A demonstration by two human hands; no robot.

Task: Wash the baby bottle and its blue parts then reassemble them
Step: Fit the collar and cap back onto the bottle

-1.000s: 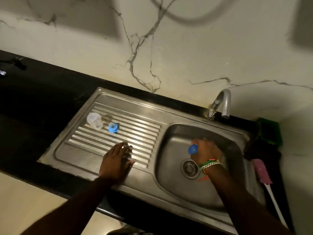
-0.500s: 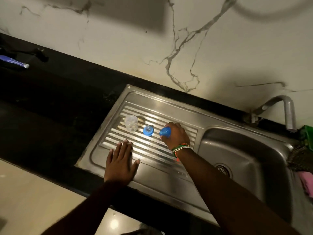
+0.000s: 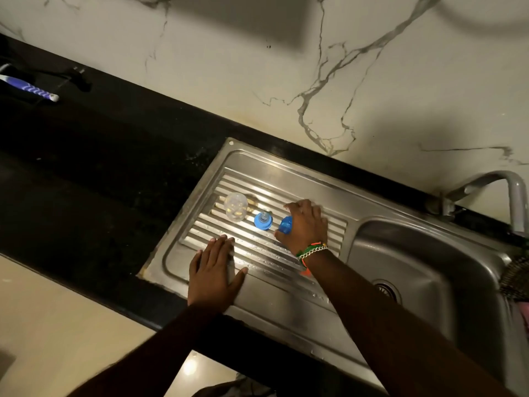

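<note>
The ribbed steel drainboard [image 3: 315, 224] ends at a raised rim on its left and near sides, with bare ribs to the right of the parts. Left of it runs a black counter [image 3: 114, 167]; behind stands a veined marble wall [image 3: 286, 81]. The right hand [image 3: 305, 226] curls its fingers round a blue cap [image 3: 286, 224] on the ribs. Just left lie a blue nipple ring [image 3: 262, 221] and the clear baby bottle [image 3: 235, 206], apart. The left hand [image 3: 214, 275] rests flat, fingers straight, on the near rim. The basin [image 3: 429, 267] and tap [image 3: 506, 196] lie right; a toothbrush [image 3: 28, 87] far left.
</note>
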